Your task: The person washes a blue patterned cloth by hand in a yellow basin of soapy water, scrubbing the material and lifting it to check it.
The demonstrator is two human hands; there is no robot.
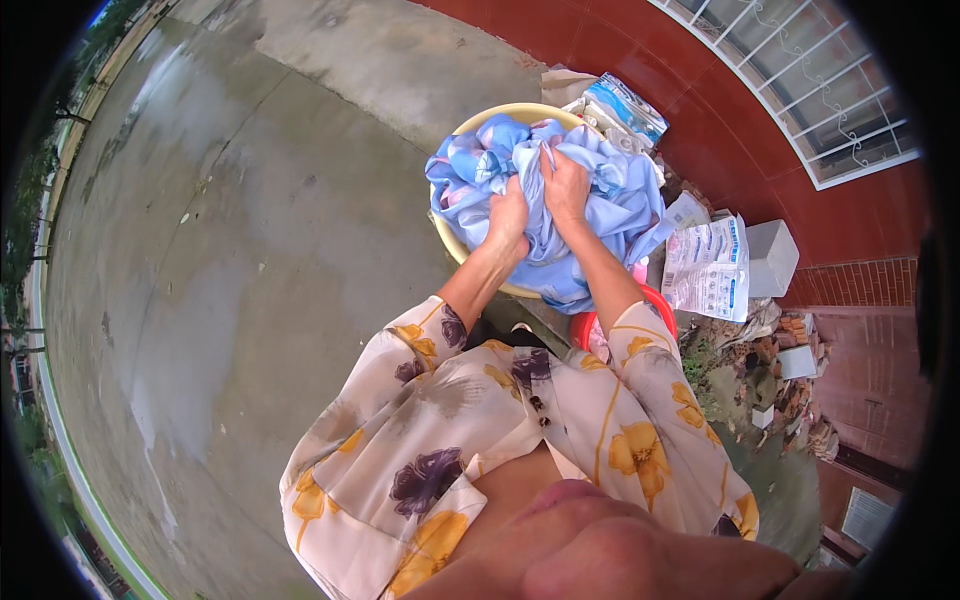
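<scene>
Left hand [508, 217] and right hand [565, 187], side by side, are both clenched on a bunched light-blue patterned cloth [610, 200] heaped in a yellow basin [452, 245] on the concrete ground [250, 250]; a red basin [583, 325] sits just beside.

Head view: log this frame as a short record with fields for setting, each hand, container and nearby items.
setting: outdoors, concrete ground beside a red tiled wall
left hand: closed on the light blue patterned cloth
right hand: gripping the same cloth
container: yellow basin, cloth bunched in it
nearby: printed plastic bags, white block, red tub, rubble
</scene>
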